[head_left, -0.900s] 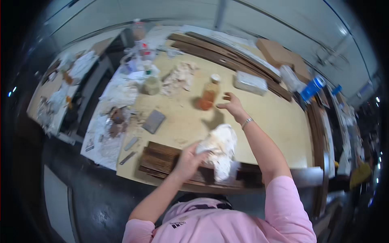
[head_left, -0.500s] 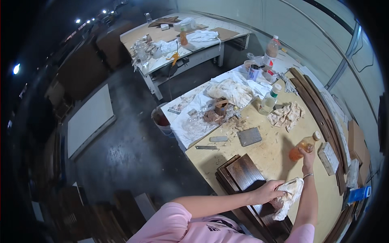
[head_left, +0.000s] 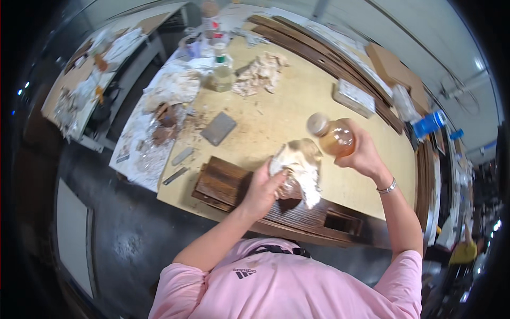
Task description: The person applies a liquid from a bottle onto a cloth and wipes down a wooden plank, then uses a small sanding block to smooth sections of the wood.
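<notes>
My left hand (head_left: 260, 190) grips a crumpled, stained white rag (head_left: 298, 169) above dark brown wooden boards (head_left: 226, 181) stacked along the near edge of the workbench. The top board has a rectangular cutout toward its right end. Wrapped in my right hand (head_left: 365, 151) is a clear plastic bottle of amber liquid (head_left: 336, 139). It is tilted, with its pale cap (head_left: 318, 124) pointing left, just above the rag. The cap looks to be on, though motion blurs it.
A grey sanding block (head_left: 218, 128), a flat tool (head_left: 176, 176) and a brown-stained can (head_left: 166, 115) lie to the left. Farther back are a green-capped bottle (head_left: 222, 74) and crumpled cloth (head_left: 261, 73). Long brown strips (head_left: 324, 58) and a white block (head_left: 354, 98) line the far right.
My right hand has lifted the bottle off the bench and brought it, tilted, beside the rag. The left hand still holds the rag. The view has swung to the right.
</notes>
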The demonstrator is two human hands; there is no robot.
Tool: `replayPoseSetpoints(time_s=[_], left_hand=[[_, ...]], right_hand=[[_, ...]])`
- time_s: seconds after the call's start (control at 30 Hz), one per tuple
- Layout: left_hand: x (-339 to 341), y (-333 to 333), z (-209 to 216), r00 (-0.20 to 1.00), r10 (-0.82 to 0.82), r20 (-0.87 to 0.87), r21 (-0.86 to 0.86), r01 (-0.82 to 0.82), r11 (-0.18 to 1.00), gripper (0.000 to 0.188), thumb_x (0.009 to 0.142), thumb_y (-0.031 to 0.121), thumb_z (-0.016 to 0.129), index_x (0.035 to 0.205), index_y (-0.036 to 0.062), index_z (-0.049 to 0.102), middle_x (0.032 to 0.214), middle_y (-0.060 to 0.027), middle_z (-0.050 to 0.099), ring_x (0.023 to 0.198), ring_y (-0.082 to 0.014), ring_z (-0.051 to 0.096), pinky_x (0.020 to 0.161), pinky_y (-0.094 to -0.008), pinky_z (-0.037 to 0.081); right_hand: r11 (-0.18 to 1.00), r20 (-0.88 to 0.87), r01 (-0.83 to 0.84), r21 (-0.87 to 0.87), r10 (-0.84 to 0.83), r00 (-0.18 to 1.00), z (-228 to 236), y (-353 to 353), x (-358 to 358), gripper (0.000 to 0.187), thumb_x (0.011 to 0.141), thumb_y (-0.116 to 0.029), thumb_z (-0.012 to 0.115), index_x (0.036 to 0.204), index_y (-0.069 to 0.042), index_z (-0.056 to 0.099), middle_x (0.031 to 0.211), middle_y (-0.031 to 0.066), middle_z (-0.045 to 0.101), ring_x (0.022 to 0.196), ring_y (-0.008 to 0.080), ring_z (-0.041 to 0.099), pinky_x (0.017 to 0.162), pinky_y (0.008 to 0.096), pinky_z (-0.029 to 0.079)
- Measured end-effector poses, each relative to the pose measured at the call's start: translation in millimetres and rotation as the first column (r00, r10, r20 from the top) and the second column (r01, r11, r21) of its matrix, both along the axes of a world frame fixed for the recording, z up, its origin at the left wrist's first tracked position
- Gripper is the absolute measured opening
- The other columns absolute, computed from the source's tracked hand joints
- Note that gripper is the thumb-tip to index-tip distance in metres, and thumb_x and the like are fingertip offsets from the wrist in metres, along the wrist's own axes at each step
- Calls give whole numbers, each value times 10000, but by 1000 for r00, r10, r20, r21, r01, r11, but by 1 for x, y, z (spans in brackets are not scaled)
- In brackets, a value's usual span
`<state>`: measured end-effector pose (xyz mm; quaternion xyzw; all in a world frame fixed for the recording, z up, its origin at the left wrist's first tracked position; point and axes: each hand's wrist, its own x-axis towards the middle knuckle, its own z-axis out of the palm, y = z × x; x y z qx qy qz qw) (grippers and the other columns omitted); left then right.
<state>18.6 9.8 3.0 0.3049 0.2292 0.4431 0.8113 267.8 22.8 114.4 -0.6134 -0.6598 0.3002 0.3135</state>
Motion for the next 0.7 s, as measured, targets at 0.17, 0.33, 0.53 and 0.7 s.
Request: replayPoseSetpoints(time_s=[0.17, 0.33, 0.53, 0.7], left_hand=[[8, -3, 14, 999, 36, 16, -9, -36, 999, 427, 952, -51, 460, 1376, -28, 412, 1249, -153, 575, 1127, -201, 618, 968, -334, 526], [8, -2, 16, 999, -21, 29, 15, 21, 1000, 595, 908, -97, 428, 1487, -55, 302, 1381, -201, 514, 1265, -256, 552, 1067, -378, 465], [3, -1, 19, 995, -62, 77, -32, 65, 997, 553, 912, -107, 405, 1460, -79, 341, 1387, -205, 515, 1274, -268, 549, 1089, -388, 447], [2, -2, 18, 995, -64, 76, -30, 66, 997, 549, 913, -107, 406, 1457, -79, 349, 1382, -205, 521, 1268, -263, 555, 1085, -383, 449]], right_hand=[[997, 449, -67, 43, 40, 893, -2, -39, 7, 629, 562, -141, 807, 1148, -33, 605, 993, 159, 641, 947, 338, 609, 871, 420, 489], [999, 592, -37, -17, 40, 805, -4, -51, -4, 611, 512, -111, 749, 1109, -66, 624, 962, 114, 630, 950, 331, 596, 864, 403, 467], [997, 759, 19, 78, -71, 648, 5, -49, -1, 566, 531, -118, 764, 1083, -95, 643, 949, 86, 629, 934, 295, 599, 826, 389, 459], [976, 781, -57, 210, -132, 610, 9, -49, -1, 391, 599, -80, 710, 985, -95, 649, 840, 92, 603, 852, 295, 596, 736, 389, 437]])
